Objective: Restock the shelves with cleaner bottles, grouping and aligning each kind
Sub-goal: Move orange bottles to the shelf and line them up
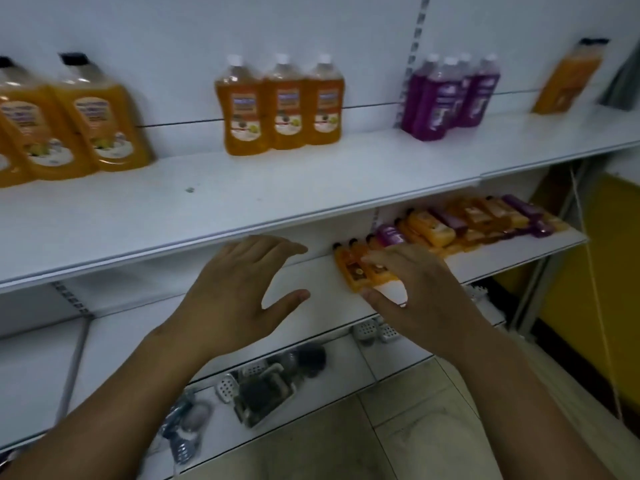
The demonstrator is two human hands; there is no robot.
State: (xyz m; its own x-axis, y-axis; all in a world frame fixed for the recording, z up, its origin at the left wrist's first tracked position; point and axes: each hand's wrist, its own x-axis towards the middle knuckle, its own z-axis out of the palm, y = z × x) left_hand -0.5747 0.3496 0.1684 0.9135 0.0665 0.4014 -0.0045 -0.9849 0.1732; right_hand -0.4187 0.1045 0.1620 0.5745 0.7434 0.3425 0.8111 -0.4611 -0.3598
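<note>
Bottles (349, 270) of orange cleaner on the middle shelf (318, 271) were clasped in the grip of the right hand (415, 292). Left of them, the left hand (232, 285) was held spread, grip released.

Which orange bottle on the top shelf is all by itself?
The black-capped orange bottle at the far right end, past the purple bottles. The other orange bottles stand side by side in groups.
</note>
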